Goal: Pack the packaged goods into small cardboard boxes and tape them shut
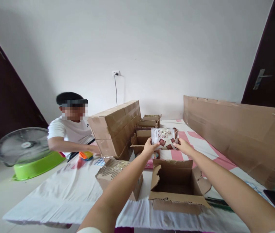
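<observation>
A white and brown food pouch (pixel 164 138), printed "Super Meal", is held up level above the table. My left hand (pixel 151 146) grips its left edge with the thumb on the front. On its right edge my right hand (pixel 184 146) is closed in the same way. Below and nearer to me stands an open cardboard box (pixel 176 197) with its flaps folded out. Behind the pouch a row of open cardboard boxes (pixel 143 133) runs toward the wall. Something pink (pixel 149 164) lies under the pouch, partly hidden.
Left of my forearm sits a closed small box (pixel 114 171). A tall cardboard wall (pixel 115 129) separates me from a seated person (pixel 67 132), whose hand is near colourful items (pixel 86 155). Another long cardboard panel (pixel 236 136) stands right. A fan (pixel 28 145) is at far left.
</observation>
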A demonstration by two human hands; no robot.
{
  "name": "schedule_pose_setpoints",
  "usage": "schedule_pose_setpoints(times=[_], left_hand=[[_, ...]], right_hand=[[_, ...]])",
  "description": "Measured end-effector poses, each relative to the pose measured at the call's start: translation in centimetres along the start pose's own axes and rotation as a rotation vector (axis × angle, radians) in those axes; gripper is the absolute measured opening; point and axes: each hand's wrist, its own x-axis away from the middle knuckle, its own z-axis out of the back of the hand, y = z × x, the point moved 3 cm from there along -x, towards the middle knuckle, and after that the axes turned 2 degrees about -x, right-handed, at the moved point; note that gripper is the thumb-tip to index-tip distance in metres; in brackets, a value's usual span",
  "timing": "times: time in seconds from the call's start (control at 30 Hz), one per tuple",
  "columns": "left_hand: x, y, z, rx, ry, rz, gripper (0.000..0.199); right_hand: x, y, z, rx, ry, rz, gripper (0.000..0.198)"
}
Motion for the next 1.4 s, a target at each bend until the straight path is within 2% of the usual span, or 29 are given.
schedule_pose_setpoints(times=[0.17, 0.3, 0.37, 0.43, 0.53, 0.6, 0.67, 0.73, 0.8, 0.9, 0.97, 1.03, 1.13, 1.27, 1.4], left_hand=[[2.3, 2.6, -0.2, 0.012, 0.002, -0.042, 0.057], [6.5, 5.6, -0.3, -0.004, -0.051, -0.106, 0.061], [9.3, 6.7, -0.2, -0.076, -0.15, -0.172, 0.064], [12.2, 7.3, 0.2, -0.148, -0.317, -0.245, 0.075], [16.3, 7.0, 0.6, -0.461, -0.576, -0.418, 0.092], [18.4, 5.9, 0.4, -0.779, -0.705, -0.564, 0.094], [19.6, 4.4, -0.2, -1.047, -0.75, -0.67, 0.078], [19.6, 3.0, -0.6, -1.193, -0.695, -0.712, 0.048], [18.8, 2.2, -0.4, -1.203, -0.615, -0.712, 0.029], [16.3, 2.1, 1.6, -1.04, -0.442, -0.632, 0.025], [14.3, 2.2, 3.9, -0.852, -0.264, -0.482, 0.024], [12.7, 1.9, 6.1, -0.595, -0.097, -0.276, 0.018], [11.5, 0.9, 7.7, -0.313, 0.02, -0.092, 0.023], [11.3, 0.4, 8.1, -0.214, 0.122, -0.084, 0.04], [11.3, 1.9, 7.9, -0.355, 0.265, -0.135, 0.03]], right_hand=[[2.2, -2.5, 0.4, -0.102, -0.057, 0.022, 0.039], [6.6, -5.1, 1.0, -0.195, -0.146, 0.053, 0.05], [9.4, -5.9, 1.7, -0.274, -0.209, 0.078, 0.049], [12.2, -5.7, 2.8, -0.334, -0.222, 0.099, 0.046], [15.9, -2.7, 5.4, -0.426, -0.104, 0.02, 0.046], [17.8, 0.3, 7.2, -0.531, 0.098, -0.046, 0.048], [19.6, 3.2, 8.5, -0.622, 0.345, -0.076, 0.05], [21.1, 5.2, 8.8, -0.681, 0.472, -0.092, 0.054], [22.3, 6.1, 8.4, -0.717, 0.502, -0.115, 0.057], [23.8, 6.8, 7.8, -0.762, 0.566, -0.155, 0.057], [24.5, 7.2, 7.6, -0.808, 0.618, -0.176, 0.056], [24.9, 7.7, 7.4, -0.855, 0.657, -0.199, 0.058], [25.1, 7.9, 6.9, -0.905, 0.689, -0.214, 0.064], [24.8, 7.2, 5.2, -0.937, 0.603, -0.188, 0.064], [24.5, 8.1, 3.8, -0.846, 0.564, -0.243, 0.059]])
